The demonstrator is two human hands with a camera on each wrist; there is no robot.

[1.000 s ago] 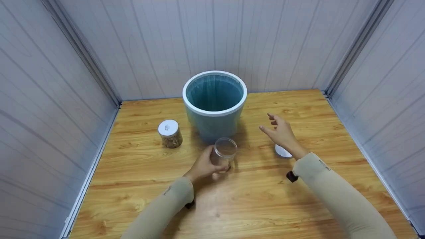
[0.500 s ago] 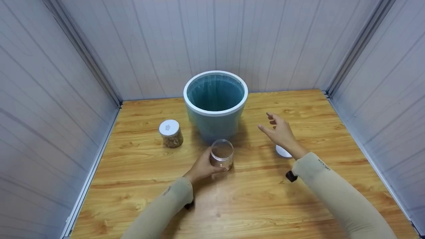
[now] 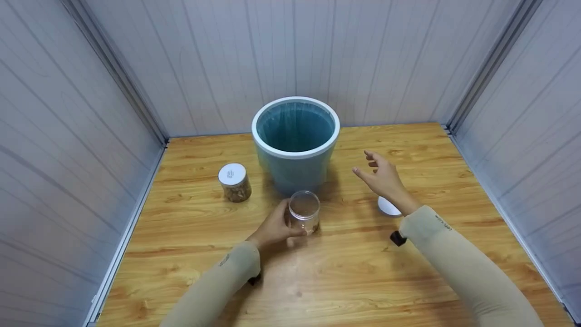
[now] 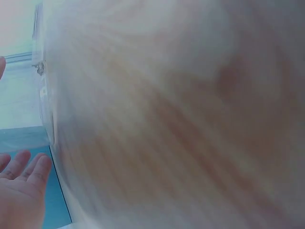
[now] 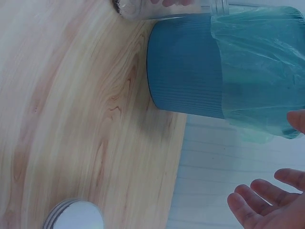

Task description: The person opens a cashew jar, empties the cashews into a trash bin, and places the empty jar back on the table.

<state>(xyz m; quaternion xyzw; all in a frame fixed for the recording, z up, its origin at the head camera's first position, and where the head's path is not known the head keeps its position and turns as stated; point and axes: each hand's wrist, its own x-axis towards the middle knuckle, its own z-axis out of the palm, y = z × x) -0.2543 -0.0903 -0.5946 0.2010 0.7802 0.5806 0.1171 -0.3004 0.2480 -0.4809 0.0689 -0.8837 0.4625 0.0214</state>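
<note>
An uncapped clear jar [image 3: 305, 213] with a little brown matter at its base stands upright on the wooden table, in front of the bin. My left hand [image 3: 272, 230] is spread beside it, thumb on the near side. In the left wrist view that hand [image 4: 21, 195] shows straight fingers, apart from the thumb tip. Over the table to the right hovers my right hand [image 3: 386, 181], fingers loosely bent and nothing in them. A white lid [image 3: 388, 208] lies below it, partly covered by the wrist; the right wrist view shows this lid [image 5: 80, 217] too.
Behind the clear jar stands a blue-green bin [image 3: 295, 172] with a liner over its inside and a white rim. Left of the bin is a white-lidded jar [image 3: 236, 186] of brown pieces. Pale panels [image 3: 290, 54] enclose the table at the back and both sides.
The clear jar has shifted slightly left, leveled, and stayed put over the last half second. My left hand has since drawn back a little from it. The right hand stays nearly still.
</note>
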